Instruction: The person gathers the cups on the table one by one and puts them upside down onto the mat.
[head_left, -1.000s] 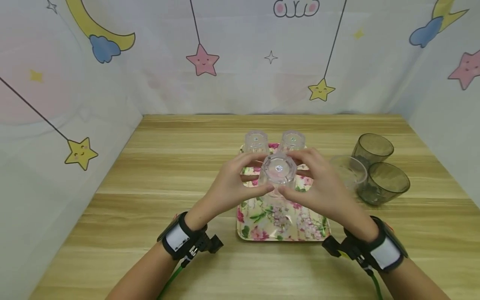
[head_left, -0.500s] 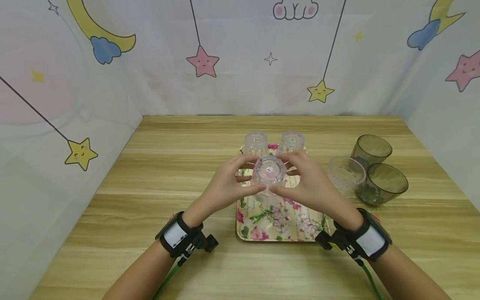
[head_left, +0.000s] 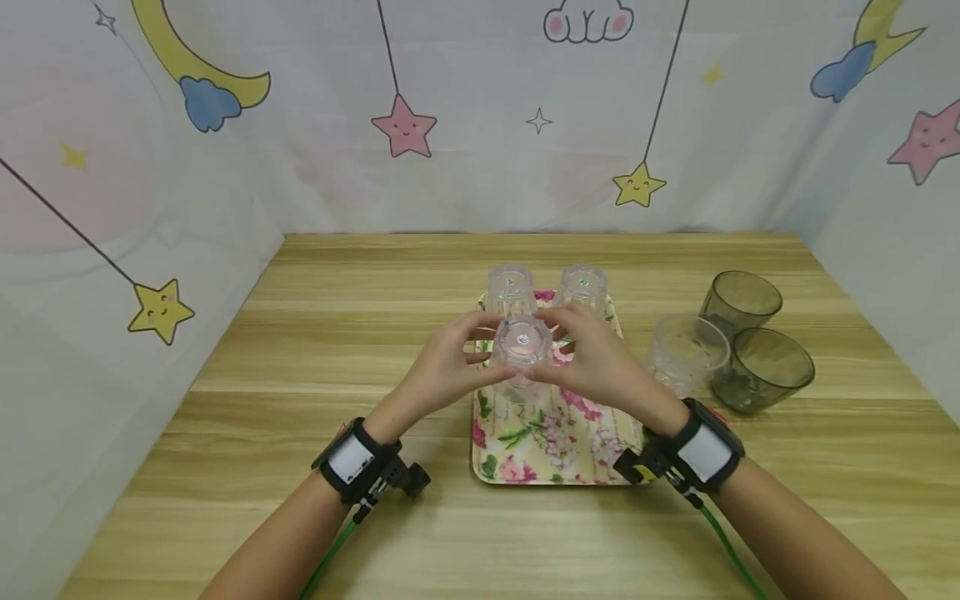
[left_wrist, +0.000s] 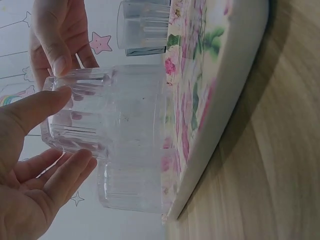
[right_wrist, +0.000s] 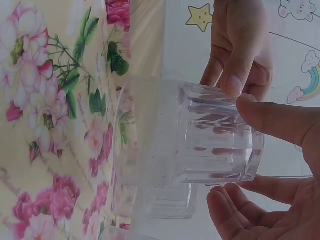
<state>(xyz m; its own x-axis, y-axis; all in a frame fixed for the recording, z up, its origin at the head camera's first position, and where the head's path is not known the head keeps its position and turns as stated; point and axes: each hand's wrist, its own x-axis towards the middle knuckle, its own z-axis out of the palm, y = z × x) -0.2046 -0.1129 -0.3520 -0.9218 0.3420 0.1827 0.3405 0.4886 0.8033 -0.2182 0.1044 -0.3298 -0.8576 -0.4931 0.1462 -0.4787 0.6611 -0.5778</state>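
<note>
A clear plastic cup stands upside down between my two hands, over the near-left part of a floral tray. My left hand grips its left side near the base, thumb toward me. From the other side my right hand holds it the same way. In the left wrist view the cup has its rim close to the tray; whether it touches I cannot tell. Behind it, two more clear cups, one at left and one at right, sit upside down on the tray.
Right of the tray a clear cup stands mouth up, beside two smoky brown cups, one farther back and one nearer. The wooden table meets a patterned cloth wall at the back.
Both hands have carried the clear cup leftward over the tray, with its base now a little nearer the left edge. The other cups keep their places.
</note>
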